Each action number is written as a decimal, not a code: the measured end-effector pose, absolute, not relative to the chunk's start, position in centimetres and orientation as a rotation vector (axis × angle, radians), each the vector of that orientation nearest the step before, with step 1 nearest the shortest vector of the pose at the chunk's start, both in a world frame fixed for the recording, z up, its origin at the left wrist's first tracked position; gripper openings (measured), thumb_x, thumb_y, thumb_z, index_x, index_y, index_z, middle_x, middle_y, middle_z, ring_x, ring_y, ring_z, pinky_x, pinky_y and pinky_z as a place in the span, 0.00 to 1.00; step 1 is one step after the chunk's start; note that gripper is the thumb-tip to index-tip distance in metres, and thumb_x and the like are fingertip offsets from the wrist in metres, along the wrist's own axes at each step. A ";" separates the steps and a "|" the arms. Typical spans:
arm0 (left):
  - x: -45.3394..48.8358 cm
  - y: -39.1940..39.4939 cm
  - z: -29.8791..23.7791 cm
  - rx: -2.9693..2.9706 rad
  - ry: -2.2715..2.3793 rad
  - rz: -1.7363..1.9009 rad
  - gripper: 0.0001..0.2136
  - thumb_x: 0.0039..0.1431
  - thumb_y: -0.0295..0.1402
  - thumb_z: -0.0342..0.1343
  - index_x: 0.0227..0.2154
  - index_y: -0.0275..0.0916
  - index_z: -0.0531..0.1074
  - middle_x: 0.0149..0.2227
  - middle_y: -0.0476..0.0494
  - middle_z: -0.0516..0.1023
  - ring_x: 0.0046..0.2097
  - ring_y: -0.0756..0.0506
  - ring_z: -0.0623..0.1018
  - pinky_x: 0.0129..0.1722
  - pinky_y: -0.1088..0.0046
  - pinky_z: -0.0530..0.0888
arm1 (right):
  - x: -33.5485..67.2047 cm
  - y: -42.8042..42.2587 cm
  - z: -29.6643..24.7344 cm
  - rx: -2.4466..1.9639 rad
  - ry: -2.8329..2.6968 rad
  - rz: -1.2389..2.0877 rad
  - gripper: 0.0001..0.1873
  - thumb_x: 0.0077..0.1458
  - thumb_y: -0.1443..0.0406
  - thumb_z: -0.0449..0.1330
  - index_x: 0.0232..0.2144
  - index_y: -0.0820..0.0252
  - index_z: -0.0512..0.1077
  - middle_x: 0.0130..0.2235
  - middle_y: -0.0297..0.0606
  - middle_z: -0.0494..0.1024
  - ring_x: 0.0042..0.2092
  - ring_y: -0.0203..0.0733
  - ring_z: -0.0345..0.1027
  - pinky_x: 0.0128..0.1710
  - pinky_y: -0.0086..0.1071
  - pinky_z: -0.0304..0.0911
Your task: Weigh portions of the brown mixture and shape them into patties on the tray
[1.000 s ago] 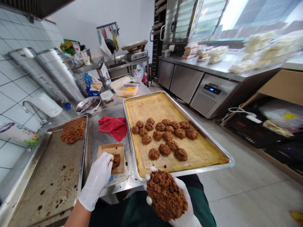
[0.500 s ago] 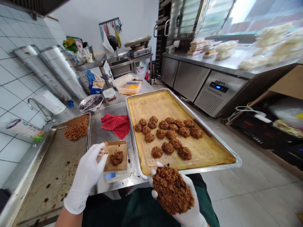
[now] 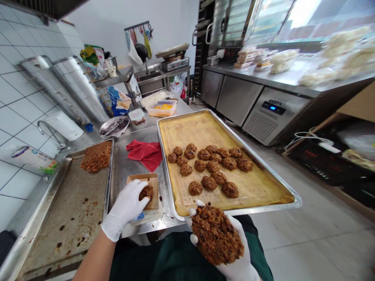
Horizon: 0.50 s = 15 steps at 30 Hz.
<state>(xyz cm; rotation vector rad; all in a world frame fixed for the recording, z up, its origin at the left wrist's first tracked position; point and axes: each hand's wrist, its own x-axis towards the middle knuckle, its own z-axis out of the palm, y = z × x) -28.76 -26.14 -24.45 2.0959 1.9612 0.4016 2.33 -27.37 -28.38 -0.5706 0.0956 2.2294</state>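
Note:
My left hand (image 3: 129,205), in a white glove, is over a kitchen scale (image 3: 155,216). Its thumb and fingers curl round a small lump of sticky brown mixture (image 3: 145,192) on the brown sheet covering the scale's top. Part of the lit display is hidden by this hand. In my gloved right hand (image 3: 238,249) rests a large lump of the same mixture, gripped from below and the side, near the front edge of a large baking tray (image 3: 187,121). Several rounded brown balls (image 3: 213,166) sit on that tray's yellowish liner.
On the left, a metal tray (image 3: 79,203) bears a block of brown mixture (image 3: 98,156) and scattered crumbs. A red cloth (image 3: 145,155) lies behind the scale. Farther back are a film-covered bowl (image 3: 114,127) and a plastic tub (image 3: 162,108) with orange pieces.
My left hand has moved right and down from the scale's edge onto the small lump, its fingers closing round it. The display reading has changed. My right hand still holds the large lump.

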 end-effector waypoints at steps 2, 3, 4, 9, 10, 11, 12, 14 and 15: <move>-28.5 -25.8 -24.8 2.098 1.956 0.292 0.20 0.55 0.32 0.58 0.53 0.43 0.71 0.50 0.39 0.74 0.53 0.38 0.75 0.55 0.60 0.70 | 2.4 -27.3 -28.6 -0.594 0.111 2.225 0.24 0.52 0.48 0.58 0.46 0.53 0.78 0.50 0.42 0.83 0.50 0.58 0.76 0.41 0.48 0.70; -28.3 -25.6 -24.9 2.098 1.946 0.261 0.21 0.54 0.32 0.57 0.52 0.42 0.71 0.50 0.39 0.73 0.52 0.38 0.75 0.54 0.61 0.70 | 2.5 -27.3 -28.7 -0.597 0.114 2.230 0.25 0.52 0.48 0.58 0.46 0.52 0.78 0.50 0.42 0.83 0.50 0.58 0.76 0.42 0.48 0.70; -28.2 -25.4 -24.9 2.084 1.928 0.256 0.20 0.53 0.31 0.57 0.51 0.42 0.72 0.50 0.39 0.73 0.52 0.38 0.75 0.54 0.61 0.70 | 2.5 -27.3 -28.8 -0.597 0.114 2.233 0.25 0.52 0.47 0.58 0.47 0.52 0.77 0.51 0.42 0.83 0.51 0.58 0.76 0.42 0.49 0.70; -28.6 -24.1 -24.0 1.891 1.825 0.371 0.13 0.49 0.27 0.55 0.39 0.41 0.76 0.43 0.42 0.75 0.48 0.39 0.75 0.53 0.61 0.67 | 2.3 -27.3 -28.7 -0.569 0.085 2.241 0.26 0.53 0.46 0.58 0.48 0.49 0.77 0.51 0.40 0.83 0.50 0.55 0.76 0.44 0.48 0.69; -28.9 -23.8 -23.7 1.849 1.812 0.383 0.11 0.49 0.27 0.55 0.36 0.41 0.76 0.40 0.43 0.76 0.45 0.40 0.75 0.51 0.63 0.67 | 2.3 -27.3 -28.6 -0.556 0.077 2.247 0.25 0.53 0.46 0.58 0.48 0.49 0.77 0.51 0.39 0.83 0.50 0.55 0.76 0.45 0.48 0.69; -29.3 -23.4 -23.5 1.804 1.796 0.392 0.09 0.48 0.28 0.55 0.34 0.41 0.76 0.37 0.45 0.77 0.43 0.41 0.75 0.48 0.64 0.68 | 2.3 -27.3 -28.5 -0.541 0.068 2.256 0.25 0.52 0.46 0.58 0.47 0.49 0.77 0.50 0.39 0.83 0.50 0.54 0.76 0.45 0.49 0.69; -29.7 -23.1 -23.2 1.747 1.777 0.405 0.09 0.48 0.29 0.55 0.33 0.40 0.77 0.35 0.46 0.78 0.41 0.42 0.76 0.46 0.66 0.69 | 2.3 -27.3 -28.4 -0.529 0.057 2.258 0.25 0.52 0.46 0.58 0.47 0.49 0.77 0.50 0.39 0.83 0.50 0.54 0.76 0.46 0.49 0.69; -30.6 -22.5 -22.8 1.615 1.737 0.445 0.11 0.48 0.31 0.55 0.35 0.39 0.78 0.35 0.47 0.80 0.38 0.44 0.76 0.41 0.69 0.71 | 2.5 -27.3 -28.4 -0.514 0.039 2.254 0.25 0.53 0.46 0.58 0.47 0.49 0.77 0.50 0.39 0.83 0.50 0.54 0.76 0.46 0.49 0.69; -30.9 -22.3 -22.7 1.547 1.718 0.476 0.13 0.48 0.32 0.55 0.37 0.38 0.78 0.36 0.47 0.80 0.37 0.44 0.77 0.39 0.70 0.72 | 2.6 -27.3 -28.4 -0.509 0.036 2.254 0.25 0.53 0.46 0.58 0.47 0.49 0.77 0.50 0.39 0.83 0.50 0.54 0.76 0.46 0.49 0.69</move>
